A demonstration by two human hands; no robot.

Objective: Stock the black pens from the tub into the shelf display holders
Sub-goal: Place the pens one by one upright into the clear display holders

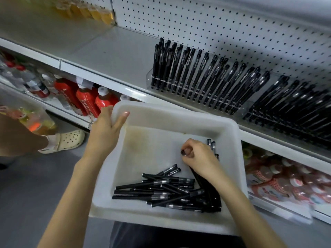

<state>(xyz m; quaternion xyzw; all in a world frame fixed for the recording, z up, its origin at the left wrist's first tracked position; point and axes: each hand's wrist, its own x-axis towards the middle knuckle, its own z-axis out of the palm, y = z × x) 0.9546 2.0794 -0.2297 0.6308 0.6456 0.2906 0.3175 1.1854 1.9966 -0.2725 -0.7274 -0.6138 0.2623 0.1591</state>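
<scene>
Gripping a bunch of black pens (212, 144), my right hand (198, 156) is curled round them down inside the white tub (161, 113). The pens poke out above and below my fingers. My left hand (105, 129) holds the far left corner of the tub, with the thumb over the rim and the fingers curled outside.

A loose pile of pens (161, 190) lies on the near side of the tub floor. The far side of the tub is bare. So I think a good part of the job is done, but there is more to go.

Up on the shelf (111, 52), the clear display holder (195, 83) has long rows of pens standing in it. The next holder (290, 111) to the right looks packed too. I cannot see free holes from here, so finding room may be the hard bit.

The tub's far rim sits just by the shelf edge, so I must lift the pens up and over it. Behind the holders is a white pegboard (215, 24). Red bottles (86, 99) stand on the lower shelf to the left. Another person's foot in a cream clog (69, 140) is on the floor there, well away from me.
</scene>
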